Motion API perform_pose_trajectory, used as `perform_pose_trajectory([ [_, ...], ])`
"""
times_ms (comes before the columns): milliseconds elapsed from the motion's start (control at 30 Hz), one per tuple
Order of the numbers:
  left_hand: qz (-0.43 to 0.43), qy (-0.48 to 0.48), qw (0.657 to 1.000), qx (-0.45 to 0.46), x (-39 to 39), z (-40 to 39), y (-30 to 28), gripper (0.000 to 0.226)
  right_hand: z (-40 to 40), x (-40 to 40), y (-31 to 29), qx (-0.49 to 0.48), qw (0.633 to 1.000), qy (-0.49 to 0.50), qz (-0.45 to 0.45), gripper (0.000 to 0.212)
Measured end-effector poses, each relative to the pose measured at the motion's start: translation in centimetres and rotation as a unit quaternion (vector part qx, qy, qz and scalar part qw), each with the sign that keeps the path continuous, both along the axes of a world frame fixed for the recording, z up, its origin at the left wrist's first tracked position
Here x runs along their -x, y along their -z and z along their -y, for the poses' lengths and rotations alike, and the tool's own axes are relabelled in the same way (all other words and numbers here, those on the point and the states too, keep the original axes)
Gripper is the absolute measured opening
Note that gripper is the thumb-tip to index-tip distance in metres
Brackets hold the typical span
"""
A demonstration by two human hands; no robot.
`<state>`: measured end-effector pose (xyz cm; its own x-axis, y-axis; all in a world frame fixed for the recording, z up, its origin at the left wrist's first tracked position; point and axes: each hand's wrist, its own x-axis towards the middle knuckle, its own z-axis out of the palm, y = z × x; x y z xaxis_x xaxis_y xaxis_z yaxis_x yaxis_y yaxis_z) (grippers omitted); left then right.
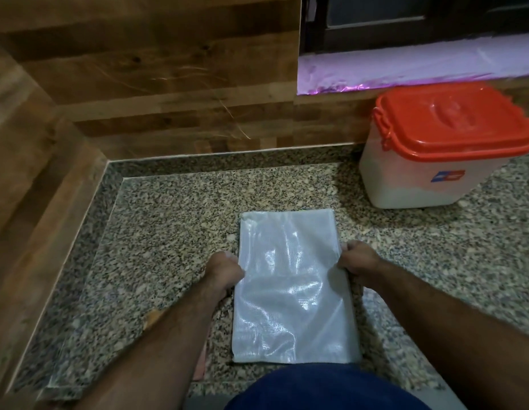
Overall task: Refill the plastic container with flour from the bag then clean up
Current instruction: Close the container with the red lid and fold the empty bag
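A flat, empty, white translucent flour bag [290, 288] lies stretched out on the granite counter [156, 232] in front of me. My left hand [223, 269] grips its left edge and my right hand [359, 261] grips its right edge, both with fingers curled around the plastic. At the back right stands the plastic container [429, 173], a translucent tub with an orange lid [455, 122] shut on top. White flour shows through its wall.
Wood-patterned walls [156, 69] close the counter at the back and left. A window sill covered in shiny purple film [405, 69] runs above the container. My dark blue clothing [325, 389] is at the counter's front edge.
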<state>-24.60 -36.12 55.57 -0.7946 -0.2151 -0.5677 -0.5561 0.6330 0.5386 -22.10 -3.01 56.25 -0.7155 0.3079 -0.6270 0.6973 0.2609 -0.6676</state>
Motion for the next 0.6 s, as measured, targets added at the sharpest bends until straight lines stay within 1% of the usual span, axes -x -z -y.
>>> perform_pose_trajectory([
  [67,-0.005,-0.001,0.999,-0.036,-0.2,-0.2,0.0,0.02,-0.2,0.2,-1.1,0.02,1.0,-0.006,0.0,0.025],
  [167,-0.039,-0.012,0.996,-0.076,-0.4,0.1,0.2,0.022,-1.3,0.6,-1.8,0.034,0.999,-0.006,-0.039,0.045],
  [233,-0.06,-0.03,0.992,-0.111,-0.6,0.5,0.4,0.021,-2.2,0.7,-2.0,0.05,0.996,-0.022,-0.073,0.047],
  [300,-0.087,-0.028,0.988,-0.124,-0.7,0.7,0.4,0.022,-3.1,0.6,-2.0,0.066,0.991,-0.055,-0.102,0.044],
  [333,-0.099,-0.02,0.987,-0.125,-0.8,0.7,0.3,0.023,-3.4,0.5,-1.9,0.065,0.988,-0.076,-0.116,0.048],
  [367,-0.108,-0.008,0.986,-0.125,-0.8,0.7,0.2,0.025,-3.5,0.4,-1.9,0.047,0.986,-0.1,-0.127,0.05],
  [433,-0.116,0.016,0.986,-0.121,-1.1,1.2,0.2,0.027,-3.8,0.2,-1.5,-0.024,0.981,-0.144,-0.13,0.041],
  [500,-0.115,0.004,0.984,-0.135,-1.7,1.8,0.4,0.024,-4.2,0.3,-1.0,-0.089,0.971,-0.18,-0.131,0.032],
  [533,-0.117,0.004,0.984,-0.136,-2.0,2.1,0.5,0.024,-4.4,0.4,-0.8,-0.104,0.962,-0.204,-0.147,0.028],
  [567,-0.131,0.016,0.982,-0.135,-2.3,2.4,0.5,0.028,-4.6,0.4,-0.6,-0.115,0.951,-0.232,-0.169,0.023],
  [600,-0.15,0.04,0.979,-0.13,-2.4,2.6,0.7,0.035,-4.8,0.4,-0.3,-0.151,0.931,-0.269,-0.198,0.018],
])
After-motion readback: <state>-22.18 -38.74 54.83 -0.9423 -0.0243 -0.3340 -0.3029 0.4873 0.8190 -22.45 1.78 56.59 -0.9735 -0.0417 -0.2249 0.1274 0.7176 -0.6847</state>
